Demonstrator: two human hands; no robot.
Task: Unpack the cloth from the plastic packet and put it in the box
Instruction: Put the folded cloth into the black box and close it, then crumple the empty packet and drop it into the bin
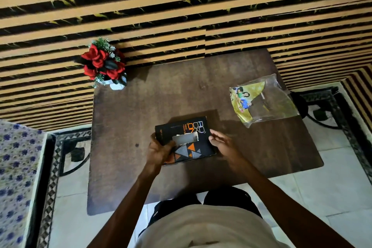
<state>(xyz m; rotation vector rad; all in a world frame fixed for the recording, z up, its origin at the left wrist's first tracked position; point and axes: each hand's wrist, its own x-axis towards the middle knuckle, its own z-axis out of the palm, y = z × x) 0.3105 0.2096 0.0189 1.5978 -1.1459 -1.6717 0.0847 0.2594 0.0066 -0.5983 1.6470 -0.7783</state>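
Note:
A flat black box (193,127) with orange lettering and grey and orange triangles lies on the dark wooden table (165,96), near its front middle. A strip of grey tape crosses its lid. My left hand (160,150) grips the box's left edge, thumb on the lid. My right hand (221,143) rests against the box's right edge with fingers curled. The clear plastic packet (263,100) lies at the table's right side, apart from both hands; a printed yellow-green cloth shows inside its left part.
A white pot of red artificial flowers (104,64) stands at the table's far left corner. A striped orange and black wall runs behind. A blue-flowered fabric (16,177) lies at the far left. Tiled floor surrounds the table.

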